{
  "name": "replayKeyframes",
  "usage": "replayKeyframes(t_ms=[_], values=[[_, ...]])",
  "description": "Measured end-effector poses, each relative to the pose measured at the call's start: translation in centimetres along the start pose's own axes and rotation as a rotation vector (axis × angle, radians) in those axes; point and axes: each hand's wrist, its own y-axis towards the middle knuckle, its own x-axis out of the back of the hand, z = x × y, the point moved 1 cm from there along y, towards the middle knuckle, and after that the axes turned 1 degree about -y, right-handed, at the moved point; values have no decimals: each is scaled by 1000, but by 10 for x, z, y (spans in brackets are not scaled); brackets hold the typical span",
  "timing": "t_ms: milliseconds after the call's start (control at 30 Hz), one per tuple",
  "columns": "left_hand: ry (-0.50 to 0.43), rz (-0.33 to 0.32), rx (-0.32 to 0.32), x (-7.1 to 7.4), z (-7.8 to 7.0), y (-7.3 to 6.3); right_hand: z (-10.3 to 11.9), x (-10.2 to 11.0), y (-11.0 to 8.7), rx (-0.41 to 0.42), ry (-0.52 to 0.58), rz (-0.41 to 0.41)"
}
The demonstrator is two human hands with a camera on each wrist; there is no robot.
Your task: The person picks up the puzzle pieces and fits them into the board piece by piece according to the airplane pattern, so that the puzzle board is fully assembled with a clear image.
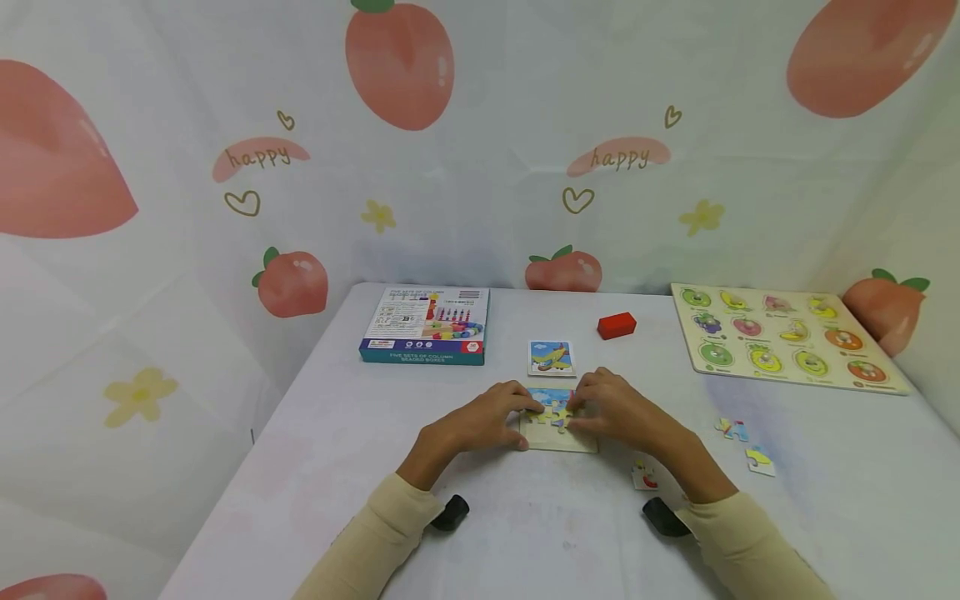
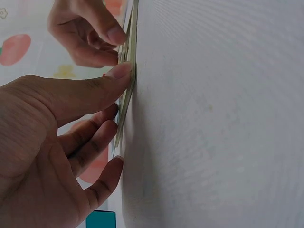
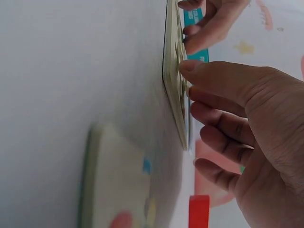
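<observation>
A small wooden puzzle board (image 1: 558, 442) lies in front of me, its upper part covered by yellow and blue pieces. My left hand (image 1: 489, 417) grips its left side, thumb at the near corner and index finger over the pieces. From the right, my right hand (image 1: 611, 408) pinches a jigsaw piece (image 1: 559, 424) between thumb and index finger, right at the board's surface. In the right wrist view the other fingers of the right hand (image 3: 251, 118) are loosely bent. Just beyond the board is a picture card (image 1: 551, 358) of a yellow airplane.
Loose jigsaw pieces lie to the right: one near the right wrist (image 1: 644, 476), others farther out (image 1: 732, 430), (image 1: 760, 462). A red block (image 1: 617, 326) sits behind. At back left is a boxed bead set (image 1: 423, 325); at back right, a fruit puzzle board (image 1: 795, 337).
</observation>
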Motion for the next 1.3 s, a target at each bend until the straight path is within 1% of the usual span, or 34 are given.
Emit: replayKeyframes(t_ms=[233, 467, 833, 1133, 1300], values=[[-2, -2, -1, 0, 0, 1, 8, -2, 7, -31, -16, 16], [-22, -9, 6, -1, 0, 1, 9, -3, 10, -36, -23, 37], [-36, -8, 21, -1, -1, 0, 11, -4, 11, -41, -22, 51], [-27, -8, 21, -1, 0, 1, 12, -1, 12, -83, -15, 77], [-34, -6, 27, -2, 1, 2, 14, -2, 11, -69, -5, 80]])
